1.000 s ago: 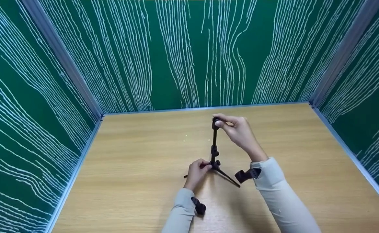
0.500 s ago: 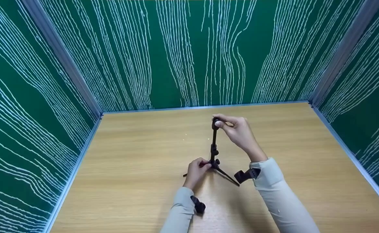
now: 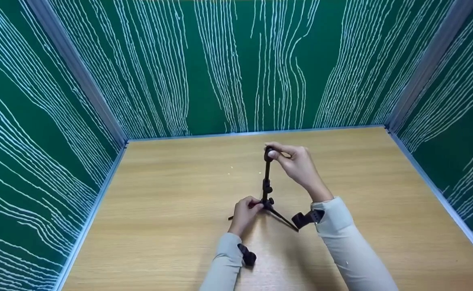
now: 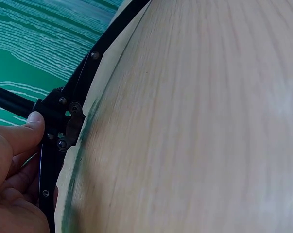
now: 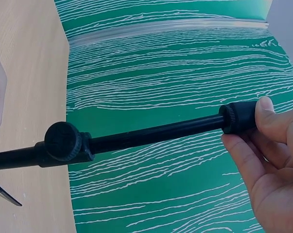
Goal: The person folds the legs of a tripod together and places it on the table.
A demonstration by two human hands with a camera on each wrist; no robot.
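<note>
Black stand, pinched high and low.
Left hand pinches the hub, right hand the cap; the stand is roughly upright, on or just above the table. Neither hand has clearly shifted this last second, so the work seems at a steady hold. Counted: one stand, two hands, two knobs, two legs showing.
</note>
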